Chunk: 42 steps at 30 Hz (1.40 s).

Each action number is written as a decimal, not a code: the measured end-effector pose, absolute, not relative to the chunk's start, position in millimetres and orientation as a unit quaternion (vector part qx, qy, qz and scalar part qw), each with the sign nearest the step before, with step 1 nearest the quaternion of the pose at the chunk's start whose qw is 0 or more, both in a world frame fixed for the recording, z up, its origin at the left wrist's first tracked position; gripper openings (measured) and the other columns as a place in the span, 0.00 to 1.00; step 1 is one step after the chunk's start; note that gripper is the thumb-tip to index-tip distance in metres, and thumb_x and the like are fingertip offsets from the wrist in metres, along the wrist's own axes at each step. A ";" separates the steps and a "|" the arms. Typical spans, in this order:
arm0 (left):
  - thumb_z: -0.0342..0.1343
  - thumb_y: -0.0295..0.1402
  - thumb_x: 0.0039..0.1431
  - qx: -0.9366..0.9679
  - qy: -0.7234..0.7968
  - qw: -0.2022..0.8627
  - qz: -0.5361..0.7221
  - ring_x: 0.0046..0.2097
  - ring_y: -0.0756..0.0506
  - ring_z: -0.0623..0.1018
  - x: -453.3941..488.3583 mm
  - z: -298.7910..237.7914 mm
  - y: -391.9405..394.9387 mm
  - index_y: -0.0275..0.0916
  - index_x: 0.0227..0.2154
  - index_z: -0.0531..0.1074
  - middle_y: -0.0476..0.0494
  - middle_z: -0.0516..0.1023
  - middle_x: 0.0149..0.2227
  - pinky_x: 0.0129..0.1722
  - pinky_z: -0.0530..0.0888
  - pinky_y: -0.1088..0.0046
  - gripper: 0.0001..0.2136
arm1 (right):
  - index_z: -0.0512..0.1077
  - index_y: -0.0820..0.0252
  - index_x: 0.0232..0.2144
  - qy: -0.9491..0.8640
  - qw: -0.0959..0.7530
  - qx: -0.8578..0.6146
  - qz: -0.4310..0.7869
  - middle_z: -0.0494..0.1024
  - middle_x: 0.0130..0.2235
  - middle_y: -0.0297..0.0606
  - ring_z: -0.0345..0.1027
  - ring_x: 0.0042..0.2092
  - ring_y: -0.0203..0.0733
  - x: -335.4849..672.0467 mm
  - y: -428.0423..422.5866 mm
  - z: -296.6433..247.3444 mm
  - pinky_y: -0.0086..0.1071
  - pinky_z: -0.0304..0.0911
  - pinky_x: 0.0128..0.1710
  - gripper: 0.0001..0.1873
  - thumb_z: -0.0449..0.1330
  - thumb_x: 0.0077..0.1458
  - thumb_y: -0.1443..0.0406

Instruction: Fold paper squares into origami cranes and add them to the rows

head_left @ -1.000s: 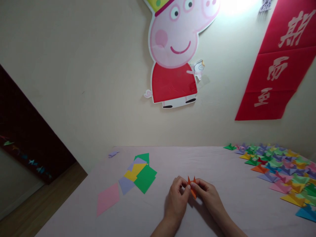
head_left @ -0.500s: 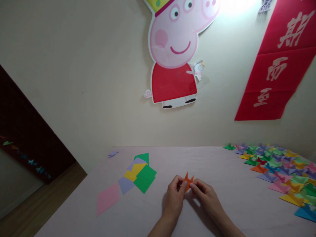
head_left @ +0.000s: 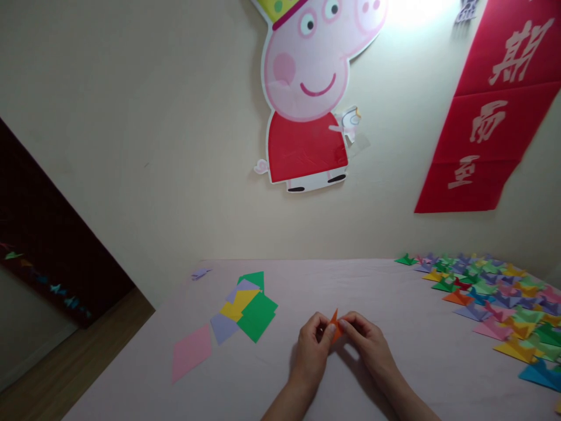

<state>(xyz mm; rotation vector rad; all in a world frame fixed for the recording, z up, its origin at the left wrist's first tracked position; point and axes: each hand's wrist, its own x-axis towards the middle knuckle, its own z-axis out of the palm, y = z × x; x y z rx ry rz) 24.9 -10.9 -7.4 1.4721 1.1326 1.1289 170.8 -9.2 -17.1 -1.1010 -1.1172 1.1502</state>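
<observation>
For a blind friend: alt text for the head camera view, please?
The person's left hand and right hand pinch a small folded orange paper piece over a pale pink table. To the left lie flat coloured paper squares, to the right many folded paper figures.

Table, pink cover. Left: loose pile of coloured paper squares, one pink sheet apart. Right: many folded paper figures. Wall: cartoon pig cutout, red banner.

cream wall | pig cutout | red banner | pink table | wood floor
</observation>
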 end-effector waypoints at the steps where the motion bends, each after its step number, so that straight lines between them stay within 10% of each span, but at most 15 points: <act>1: 0.53 0.40 0.60 0.605 0.465 0.461 0.453 0.29 0.49 0.66 25.0 -7.4 -11.3 0.39 0.27 0.69 0.53 0.68 0.26 0.31 0.63 0.75 0.11 | 0.74 0.60 0.22 -0.472 0.563 -0.472 0.488 0.72 0.24 0.33 0.63 0.30 0.39 171.3 -10.0 -15.7 0.32 0.60 0.32 0.19 0.67 0.45 0.49; 12: 0.52 0.40 0.62 0.608 0.460 0.450 0.466 0.33 0.47 0.72 24.2 -7.5 -11.3 0.39 0.31 0.72 0.49 0.74 0.30 0.34 0.67 0.74 0.11 | 0.75 0.58 0.28 -0.469 0.577 -0.463 0.482 0.75 0.28 0.34 0.67 0.32 0.41 168.8 -9.3 -13.0 0.33 0.62 0.34 0.18 0.67 0.45 0.50; 24: 0.46 0.17 0.50 0.683 0.431 0.337 0.484 0.47 0.45 0.73 23.7 -8.3 -14.3 0.42 0.33 0.65 0.45 0.71 0.42 0.49 0.68 0.69 0.13 | 0.73 0.59 0.30 -0.519 0.545 -0.455 0.476 0.75 0.29 0.34 0.67 0.30 0.40 154.6 -19.0 -12.3 0.32 0.63 0.32 0.19 0.64 0.49 0.49; 42: 0.54 0.34 0.58 0.554 0.425 0.464 0.545 0.39 0.45 0.74 32.2 -10.9 -14.8 0.41 0.36 0.63 0.46 0.70 0.35 0.41 0.71 0.71 0.07 | 0.75 0.57 0.29 -0.415 0.612 -0.408 0.535 0.76 0.31 0.35 0.69 0.36 0.44 161.4 -12.7 -11.0 0.35 0.65 0.38 0.18 0.69 0.43 0.51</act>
